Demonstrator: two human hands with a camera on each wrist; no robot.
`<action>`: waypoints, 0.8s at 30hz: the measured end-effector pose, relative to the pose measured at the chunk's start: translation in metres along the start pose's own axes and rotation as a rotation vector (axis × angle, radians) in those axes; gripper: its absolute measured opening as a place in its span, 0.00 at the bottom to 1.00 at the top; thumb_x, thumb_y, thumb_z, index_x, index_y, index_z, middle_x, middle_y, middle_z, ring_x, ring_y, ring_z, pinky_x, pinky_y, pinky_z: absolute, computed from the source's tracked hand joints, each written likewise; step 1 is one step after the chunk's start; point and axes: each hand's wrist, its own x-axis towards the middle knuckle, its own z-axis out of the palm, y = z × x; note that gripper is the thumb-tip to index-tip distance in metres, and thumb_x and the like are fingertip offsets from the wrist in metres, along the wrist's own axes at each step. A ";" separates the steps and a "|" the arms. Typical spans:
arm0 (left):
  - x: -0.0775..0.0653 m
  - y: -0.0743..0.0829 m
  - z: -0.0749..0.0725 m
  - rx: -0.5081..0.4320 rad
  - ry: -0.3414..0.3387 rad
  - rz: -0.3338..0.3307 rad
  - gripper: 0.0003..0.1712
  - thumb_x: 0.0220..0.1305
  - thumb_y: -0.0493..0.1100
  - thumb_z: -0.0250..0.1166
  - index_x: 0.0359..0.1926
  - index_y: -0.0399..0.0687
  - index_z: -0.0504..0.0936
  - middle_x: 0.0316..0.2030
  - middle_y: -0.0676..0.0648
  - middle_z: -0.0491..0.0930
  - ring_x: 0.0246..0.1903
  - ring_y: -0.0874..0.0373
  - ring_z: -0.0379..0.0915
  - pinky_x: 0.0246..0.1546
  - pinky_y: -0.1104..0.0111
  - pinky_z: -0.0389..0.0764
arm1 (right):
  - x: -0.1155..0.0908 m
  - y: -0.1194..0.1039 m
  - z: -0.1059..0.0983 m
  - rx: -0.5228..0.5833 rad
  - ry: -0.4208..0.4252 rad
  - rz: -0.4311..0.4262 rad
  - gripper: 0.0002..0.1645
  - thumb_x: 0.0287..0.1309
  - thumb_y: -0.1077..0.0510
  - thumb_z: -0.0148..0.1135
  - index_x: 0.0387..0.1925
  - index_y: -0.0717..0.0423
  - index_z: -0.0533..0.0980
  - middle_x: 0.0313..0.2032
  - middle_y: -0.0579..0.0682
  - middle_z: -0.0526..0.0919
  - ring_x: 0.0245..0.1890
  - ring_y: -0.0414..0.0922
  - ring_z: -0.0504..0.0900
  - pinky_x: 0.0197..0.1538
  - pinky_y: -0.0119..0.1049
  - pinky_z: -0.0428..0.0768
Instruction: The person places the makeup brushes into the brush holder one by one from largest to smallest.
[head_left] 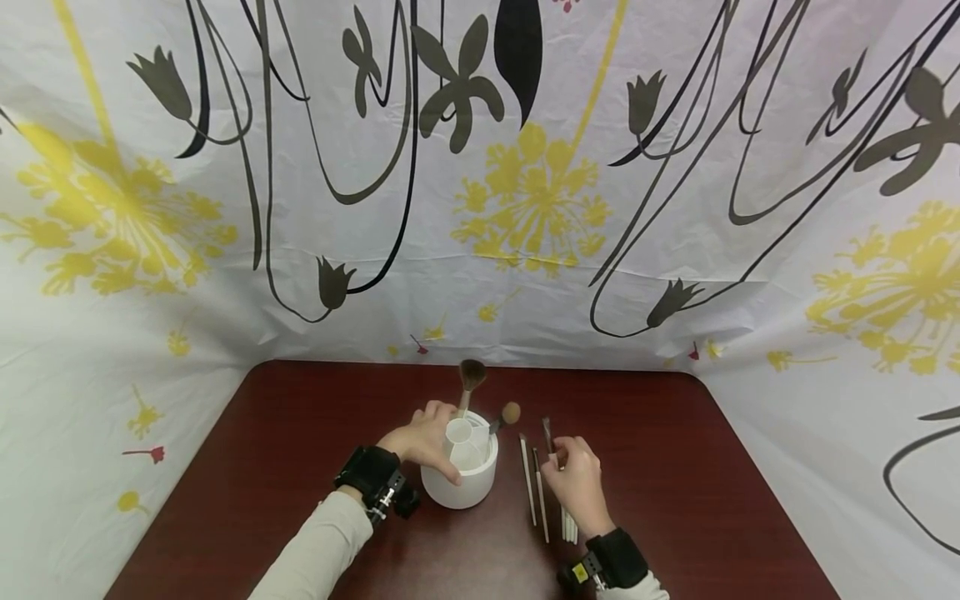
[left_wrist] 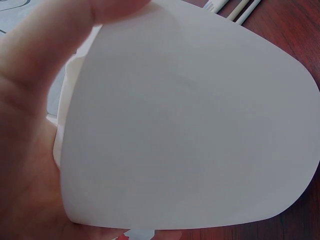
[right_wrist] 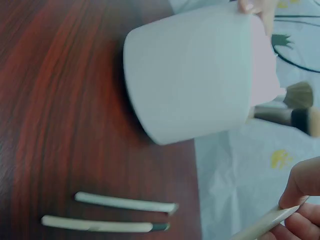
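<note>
My left hand (head_left: 423, 437) grips a white round brush holder (head_left: 459, 492) on the table, its thumb at the rim and the fingers around the far side. Inside the holder are divided compartments. A fluffy dark makeup brush (head_left: 472, 375) stands up from it, and a tan-tipped makeup brush (head_left: 511, 413) leans out to the right. To the right of the holder, my right hand (head_left: 577, 483) pinches a makeup brush (right_wrist: 265, 223) by its pale handle. That brush's head (head_left: 547, 425) shows above the fingers in the head view.
Two slim brushes, one (head_left: 527, 481) left of the other (head_left: 541, 496), lie between holder and right hand. Several pale handles (head_left: 569, 529) lie below that hand. The dark red wooden table (head_left: 322, 400) meets a flower-patterned cloth (head_left: 420, 242) at the back.
</note>
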 end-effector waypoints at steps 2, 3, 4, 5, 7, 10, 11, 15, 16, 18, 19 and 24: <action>0.000 0.000 0.000 -0.001 -0.001 0.000 0.61 0.25 0.56 0.77 0.61 0.38 0.57 0.56 0.38 0.57 0.52 0.43 0.56 0.48 0.52 0.66 | 0.000 -0.005 -0.002 0.027 0.015 -0.026 0.11 0.41 0.70 0.61 0.33 0.65 0.75 0.25 0.49 0.72 0.22 0.42 0.72 0.22 0.29 0.70; 0.000 0.000 0.000 -0.002 -0.001 0.000 0.61 0.25 0.56 0.77 0.61 0.38 0.57 0.56 0.38 0.57 0.52 0.43 0.56 0.48 0.52 0.66 | 0.000 -0.007 -0.003 0.039 0.022 -0.037 0.11 0.40 0.70 0.62 0.32 0.64 0.75 0.24 0.49 0.72 0.23 0.43 0.72 0.22 0.28 0.70; 0.000 0.000 0.000 -0.002 -0.001 0.000 0.61 0.25 0.56 0.78 0.60 0.38 0.57 0.56 0.38 0.57 0.51 0.43 0.56 0.48 0.52 0.66 | 0.001 -0.010 -0.004 0.049 0.026 -0.049 0.11 0.41 0.70 0.62 0.32 0.64 0.75 0.25 0.49 0.72 0.23 0.44 0.72 0.22 0.28 0.69; 0.000 0.000 0.000 -0.003 -0.001 -0.001 0.61 0.25 0.56 0.78 0.60 0.37 0.57 0.56 0.38 0.57 0.51 0.43 0.56 0.48 0.52 0.66 | 0.001 -0.012 -0.005 0.054 0.029 -0.064 0.11 0.41 0.70 0.62 0.32 0.64 0.75 0.25 0.50 0.72 0.24 0.45 0.73 0.22 0.28 0.70; 0.000 0.001 0.000 -0.002 -0.001 0.001 0.61 0.25 0.57 0.78 0.60 0.37 0.57 0.56 0.38 0.57 0.52 0.43 0.56 0.48 0.52 0.66 | 0.001 -0.017 -0.007 0.067 0.039 -0.075 0.12 0.40 0.71 0.62 0.32 0.63 0.74 0.25 0.49 0.72 0.25 0.45 0.74 0.23 0.28 0.70; 0.000 0.001 -0.001 -0.001 0.000 0.003 0.61 0.26 0.56 0.77 0.60 0.37 0.57 0.56 0.38 0.57 0.52 0.42 0.56 0.48 0.52 0.66 | 0.002 -0.023 -0.010 0.078 0.058 -0.096 0.12 0.40 0.71 0.62 0.32 0.62 0.74 0.26 0.48 0.72 0.26 0.43 0.73 0.24 0.29 0.71; 0.000 0.001 -0.001 -0.001 0.001 0.002 0.61 0.26 0.56 0.77 0.60 0.37 0.57 0.56 0.38 0.57 0.52 0.42 0.56 0.48 0.52 0.66 | 0.002 -0.025 -0.010 0.083 0.065 -0.102 0.12 0.40 0.72 0.62 0.31 0.62 0.73 0.26 0.48 0.72 0.26 0.42 0.73 0.24 0.29 0.72; 0.000 0.002 -0.001 -0.003 0.003 0.000 0.61 0.25 0.56 0.77 0.60 0.38 0.58 0.55 0.38 0.57 0.52 0.42 0.56 0.48 0.52 0.66 | 0.003 -0.031 -0.011 0.106 0.082 -0.131 0.13 0.39 0.72 0.63 0.31 0.62 0.72 0.26 0.48 0.72 0.27 0.40 0.72 0.25 0.29 0.73; 0.000 0.002 -0.001 -0.002 0.005 0.000 0.60 0.25 0.56 0.77 0.60 0.38 0.58 0.55 0.38 0.57 0.52 0.42 0.56 0.48 0.52 0.66 | 0.003 -0.032 -0.011 0.108 0.086 -0.142 0.13 0.39 0.72 0.63 0.31 0.61 0.72 0.26 0.48 0.72 0.26 0.39 0.72 0.25 0.29 0.73; 0.000 0.002 0.000 -0.002 0.005 0.003 0.60 0.26 0.56 0.77 0.60 0.38 0.58 0.55 0.38 0.57 0.52 0.43 0.56 0.48 0.52 0.66 | 0.004 -0.035 -0.011 0.115 0.095 -0.161 0.14 0.38 0.72 0.63 0.31 0.61 0.72 0.26 0.47 0.72 0.26 0.38 0.71 0.25 0.29 0.72; 0.000 0.001 0.000 -0.003 0.004 0.002 0.60 0.26 0.56 0.77 0.60 0.38 0.58 0.56 0.38 0.57 0.52 0.42 0.56 0.48 0.52 0.66 | 0.004 -0.036 -0.010 0.120 0.099 -0.172 0.14 0.38 0.72 0.63 0.30 0.60 0.71 0.26 0.47 0.72 0.26 0.38 0.71 0.25 0.28 0.72; 0.000 -0.001 0.000 -0.007 0.005 0.005 0.60 0.25 0.56 0.77 0.60 0.38 0.58 0.55 0.38 0.57 0.52 0.42 0.56 0.48 0.52 0.66 | 0.007 -0.042 -0.008 0.145 0.124 -0.224 0.15 0.36 0.73 0.64 0.28 0.59 0.71 0.25 0.47 0.71 0.26 0.37 0.72 0.25 0.27 0.73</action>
